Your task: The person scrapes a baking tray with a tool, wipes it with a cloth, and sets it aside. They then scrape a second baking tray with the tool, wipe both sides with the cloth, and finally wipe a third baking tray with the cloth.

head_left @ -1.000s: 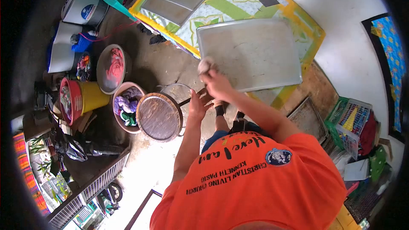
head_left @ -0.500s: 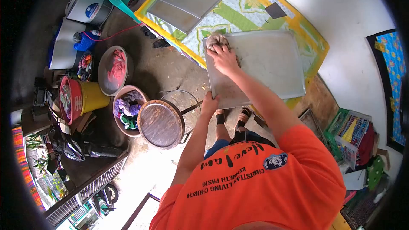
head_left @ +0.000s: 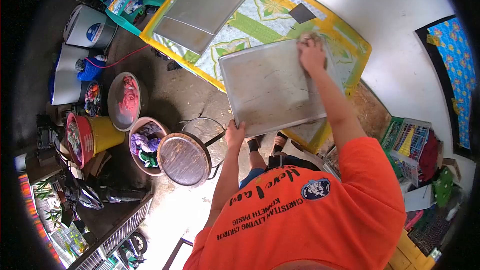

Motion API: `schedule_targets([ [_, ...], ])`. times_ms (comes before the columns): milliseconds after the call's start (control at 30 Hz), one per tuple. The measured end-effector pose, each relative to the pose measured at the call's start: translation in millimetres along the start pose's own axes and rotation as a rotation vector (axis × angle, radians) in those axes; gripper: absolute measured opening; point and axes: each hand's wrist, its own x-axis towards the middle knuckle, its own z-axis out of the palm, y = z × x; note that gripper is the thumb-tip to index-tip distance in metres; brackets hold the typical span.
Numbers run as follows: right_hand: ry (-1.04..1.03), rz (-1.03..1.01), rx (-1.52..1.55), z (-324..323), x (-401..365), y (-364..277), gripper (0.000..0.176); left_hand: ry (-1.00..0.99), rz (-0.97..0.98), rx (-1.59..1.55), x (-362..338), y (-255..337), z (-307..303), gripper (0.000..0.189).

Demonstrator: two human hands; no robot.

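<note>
A shallow grey metal baking tray (head_left: 267, 90) rests on the patterned tablecloth, its near edge reaching past the table toward me. My left hand (head_left: 235, 134) is closed on the tray's near left corner. At the far right corner, my right hand (head_left: 312, 56) presses a bunched, greyish-brown rag (head_left: 309, 37) against the tray. Motion smears the rag and fingers slightly. Faint dark streaks show on the tray's surface.
More metal trays (head_left: 212, 0) lie on the table's far left, and a dark square (head_left: 302, 13) lies behind the rag. A round wooden stool (head_left: 184, 160) stands left of me, near basins of laundry (head_left: 129, 100). Crates (head_left: 410, 145) sit at right.
My right hand has swept the rag from the tray's far left corner to its far right corner. The left hand still grips the near left corner. The whole view has shifted somewhat.
</note>
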Motion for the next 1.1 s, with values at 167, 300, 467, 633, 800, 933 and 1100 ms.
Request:
schedule_targets([
  [167,0.029,0.150,-0.121,-9,26,72,0.027,0.060,0.001,0.045,1,3,1,0.041],
  [300,0.006,0.039,-0.314,-4,-6,90,0.024,0.005,-0.043,0.050,0,15,-10,0.040],
  [467,0.042,-0.008,-0.188,-21,-129,103,0.021,0.067,-0.054,0.099,-6,23,-9,0.041],
  [633,-0.109,0.023,-0.141,-22,-228,62,0.023,0.042,-0.023,0.077,-3,21,-10,0.041],
  [800,-0.239,-0.317,0.258,-31,-237,-63,0.016,-0.043,-0.001,-0.034,11,1,-6,0.041],
  [933,-0.308,-0.550,0.943,-37,-231,-144,0.022,-0.379,-0.183,-0.704,-6,18,-38,0.035],
  [1100,-0.544,-0.022,1.665,-102,-138,-83,0.034,-0.123,-0.200,-0.715,-8,-21,-52,0.037],
])
